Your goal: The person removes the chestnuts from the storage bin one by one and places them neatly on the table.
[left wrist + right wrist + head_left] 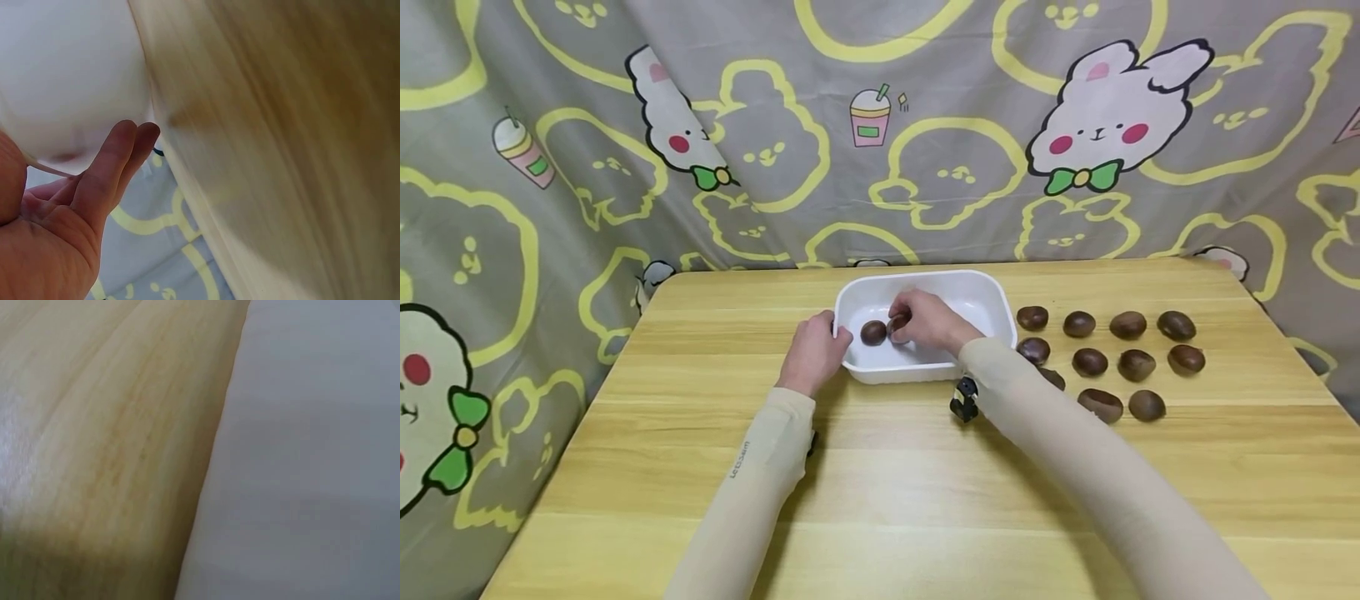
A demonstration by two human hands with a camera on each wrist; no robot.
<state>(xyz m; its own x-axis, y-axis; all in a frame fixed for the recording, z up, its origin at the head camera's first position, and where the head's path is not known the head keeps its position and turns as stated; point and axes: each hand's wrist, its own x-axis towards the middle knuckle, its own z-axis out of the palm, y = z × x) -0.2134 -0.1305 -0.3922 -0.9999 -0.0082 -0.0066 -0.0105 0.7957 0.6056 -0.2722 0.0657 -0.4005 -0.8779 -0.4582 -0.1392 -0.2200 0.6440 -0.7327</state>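
Observation:
A white plastic tub [910, 374] stands on the table, its wall also filling part of both wrist views. At its left end my left hand [815, 354] grips the wall; the left wrist view has the thumb by the rim and the fingers [103, 165] along the outside. Inside the tub, my right hand [928, 321] pinches a brown chestnut [894, 326], partly covered by the fingers. Just left of it another chestnut [873, 332] lies on the tub floor. The right wrist view misses the right hand and shows only tub wall [312, 456] and table.
Right of the tub, several chestnuts [1090, 362] lie in loose rows on the wooden table [880, 500]. My right forearm passes close to the nearest ones and partly hides one. Behind the table hangs a grey patterned curtain [850, 200].

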